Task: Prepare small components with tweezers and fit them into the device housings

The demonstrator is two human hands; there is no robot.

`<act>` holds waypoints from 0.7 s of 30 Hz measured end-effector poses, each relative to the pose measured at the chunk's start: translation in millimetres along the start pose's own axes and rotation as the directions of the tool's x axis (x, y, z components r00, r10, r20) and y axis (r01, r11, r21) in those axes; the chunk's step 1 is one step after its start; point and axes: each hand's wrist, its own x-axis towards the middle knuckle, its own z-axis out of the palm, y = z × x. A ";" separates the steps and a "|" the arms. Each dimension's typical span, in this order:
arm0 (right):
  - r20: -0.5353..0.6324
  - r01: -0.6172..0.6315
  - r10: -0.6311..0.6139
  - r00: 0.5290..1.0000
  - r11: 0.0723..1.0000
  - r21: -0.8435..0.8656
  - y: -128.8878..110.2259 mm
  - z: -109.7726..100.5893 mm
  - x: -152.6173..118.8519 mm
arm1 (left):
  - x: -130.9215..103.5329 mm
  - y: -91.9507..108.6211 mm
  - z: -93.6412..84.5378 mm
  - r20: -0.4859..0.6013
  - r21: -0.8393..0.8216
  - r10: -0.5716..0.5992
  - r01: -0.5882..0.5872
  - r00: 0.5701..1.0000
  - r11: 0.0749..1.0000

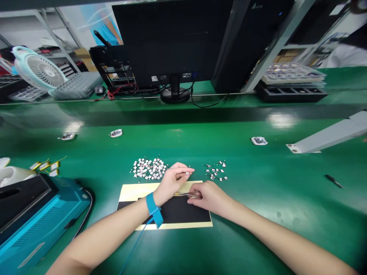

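My left hand (173,179), with a blue strap (154,210) round its wrist, pinches a small white part (187,173) at its fingertips. My right hand (205,194) is closed on metal tweezers (185,194), whose tips point left under my left hand. Both hands are over a yellow sheet (134,190) with a black sheet (183,212) on it. A large cluster of small white parts (149,169) lies just left of my left hand. A smaller group of similar parts (217,170) lies beyond my right hand.
A blue machine (54,214) with a black cable stands at the left, near yellow pieces (45,165). White-framed pieces (259,141) lie farther back. A black pen-like tool (334,181) and a metal bracket (329,133) are at the right. A monitor (172,38) stands behind.
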 end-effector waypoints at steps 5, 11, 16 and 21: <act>-0.070 -0.002 0.027 0.997 0.945 0.327 7.1 -11.4 20.9 | 2.0 -2.3 -3.8 -0.129 0.004 0.006 -0.005 0.992 1.000; -0.174 0.005 0.133 0.976 0.781 0.625 11.3 -12.5 29.1 | 0.5 0.6 -2.7 -0.201 0.032 -0.003 0.010 0.980 0.999; -0.160 0.036 0.110 0.981 0.706 0.707 13.1 -10.3 24.0 | -5.1 5.0 -1.0 -0.152 0.297 0.161 -0.110 0.975 0.949; -0.121 0.049 0.068 0.990 0.646 0.762 12.0 -9.6 23.6 | -6.3 11.1 -1.9 -0.083 0.483 0.348 -0.268 0.934 0.834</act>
